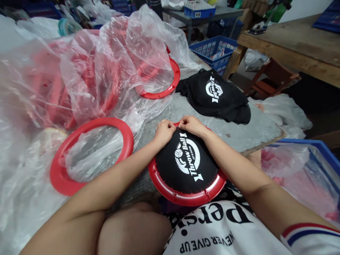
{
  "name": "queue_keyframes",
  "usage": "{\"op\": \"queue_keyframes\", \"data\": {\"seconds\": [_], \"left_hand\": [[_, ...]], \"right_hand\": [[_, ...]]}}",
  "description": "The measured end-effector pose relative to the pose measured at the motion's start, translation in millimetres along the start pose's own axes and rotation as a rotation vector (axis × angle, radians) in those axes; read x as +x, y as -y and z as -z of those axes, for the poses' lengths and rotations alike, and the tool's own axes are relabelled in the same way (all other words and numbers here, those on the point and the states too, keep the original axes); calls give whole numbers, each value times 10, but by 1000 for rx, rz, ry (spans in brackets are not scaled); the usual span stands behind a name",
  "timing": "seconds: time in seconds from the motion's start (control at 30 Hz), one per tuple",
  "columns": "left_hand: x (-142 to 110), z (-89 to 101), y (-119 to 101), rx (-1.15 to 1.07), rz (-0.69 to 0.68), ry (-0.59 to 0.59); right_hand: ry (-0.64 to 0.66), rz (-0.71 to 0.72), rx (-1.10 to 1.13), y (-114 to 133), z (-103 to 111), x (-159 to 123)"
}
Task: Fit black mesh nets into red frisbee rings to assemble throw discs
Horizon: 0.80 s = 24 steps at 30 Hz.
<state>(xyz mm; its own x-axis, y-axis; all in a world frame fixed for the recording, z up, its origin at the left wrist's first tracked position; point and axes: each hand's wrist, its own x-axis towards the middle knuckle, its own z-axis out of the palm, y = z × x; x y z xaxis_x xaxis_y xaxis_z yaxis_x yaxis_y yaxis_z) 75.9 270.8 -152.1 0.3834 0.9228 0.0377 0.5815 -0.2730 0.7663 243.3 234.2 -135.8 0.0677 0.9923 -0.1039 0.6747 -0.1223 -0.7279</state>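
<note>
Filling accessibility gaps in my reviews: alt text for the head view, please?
The left hand and right hand pinch at the far edge of a black "Throw Ball" cloth in a red ring. A bare ring lies left; bagged rings and a black cloth pile lie beyond.

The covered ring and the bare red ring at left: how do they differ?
The covered ring has printed black fabric across its middle; the bare ring is open there. The left hand and right hand are at the covered ring's far edge; neither holds the bare ring. Both are red.
</note>
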Motion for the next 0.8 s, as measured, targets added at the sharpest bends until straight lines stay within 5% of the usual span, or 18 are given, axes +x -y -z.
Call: {"op": "queue_keyframes", "data": {"seconds": [0.57,0.8], "left_hand": [[30,-21,-68,85,148,-41],[35,54,-30,-21,72,32]], "right_hand": [[-30,-86,-84,76,-19,-1],[-24,-66,-132,87,-11,-4]]}}
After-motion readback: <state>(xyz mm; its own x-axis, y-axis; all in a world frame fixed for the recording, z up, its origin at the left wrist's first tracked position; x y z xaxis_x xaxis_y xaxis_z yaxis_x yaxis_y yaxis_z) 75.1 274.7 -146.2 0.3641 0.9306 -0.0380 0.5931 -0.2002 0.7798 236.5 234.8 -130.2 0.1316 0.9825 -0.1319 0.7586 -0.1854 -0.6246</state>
